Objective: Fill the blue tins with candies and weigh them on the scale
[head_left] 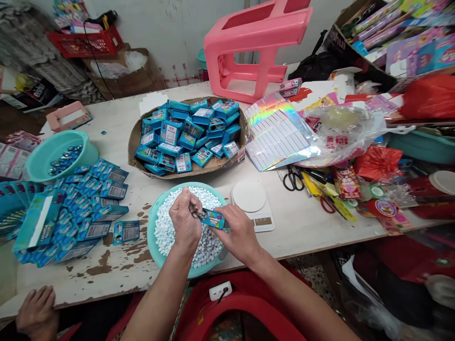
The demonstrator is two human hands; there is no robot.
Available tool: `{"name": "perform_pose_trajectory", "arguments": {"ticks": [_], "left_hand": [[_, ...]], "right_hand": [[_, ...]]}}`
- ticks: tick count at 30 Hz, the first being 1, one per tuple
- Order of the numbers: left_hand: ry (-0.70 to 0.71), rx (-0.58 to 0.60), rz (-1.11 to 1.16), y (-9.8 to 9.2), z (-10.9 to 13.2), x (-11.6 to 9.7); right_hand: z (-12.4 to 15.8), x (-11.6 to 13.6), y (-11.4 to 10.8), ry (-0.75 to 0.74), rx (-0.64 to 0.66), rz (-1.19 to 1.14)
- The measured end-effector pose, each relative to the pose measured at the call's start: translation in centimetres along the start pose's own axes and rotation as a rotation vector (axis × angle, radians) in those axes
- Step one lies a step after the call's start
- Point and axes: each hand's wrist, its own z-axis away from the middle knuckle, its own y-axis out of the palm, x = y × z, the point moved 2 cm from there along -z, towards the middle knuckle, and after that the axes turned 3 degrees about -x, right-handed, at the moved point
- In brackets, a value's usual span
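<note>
Over a turquoise bowl (155, 235) full of small white and pale blue candies (169, 214), my right hand (240, 233) grips a small blue candy box (214, 219) marked "CARAMELO MACIZO". The box lies on its side, with one end toward my left hand (186, 221). That hand is closed around a few small candies, which show greyish in its shadow at the end of the box. My palm and curled fingers hide most of them. A white scale (249, 196) with a round plate stands just right of the bowl.
Behind the bowl, a cardboard tray (186, 176) holds many blue boxes. More blue boxes (113, 189) are piled at left, beside another turquoise bowl (90, 150). Scissors (293, 180), shiny label sheets (279, 135) and a pink stool (227, 45) lie beyond. Another person's hand (38, 312) rests at lower left.
</note>
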Motion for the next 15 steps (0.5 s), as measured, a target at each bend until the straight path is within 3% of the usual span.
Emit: {"name": "perform_pose_trajectory", "arguments": {"ticks": [9,15], "left_hand": [[0.004,0.009,-0.128,0.8,0.0,0.7],[-0.018,0.008,-0.034,1.5,-0.7,0.6]], "right_hand": [[-0.2,-1.0,-0.1,0.015,-0.009,-0.055],[-0.6,-1.4,0.0,0.036,-0.004,-0.092]]}}
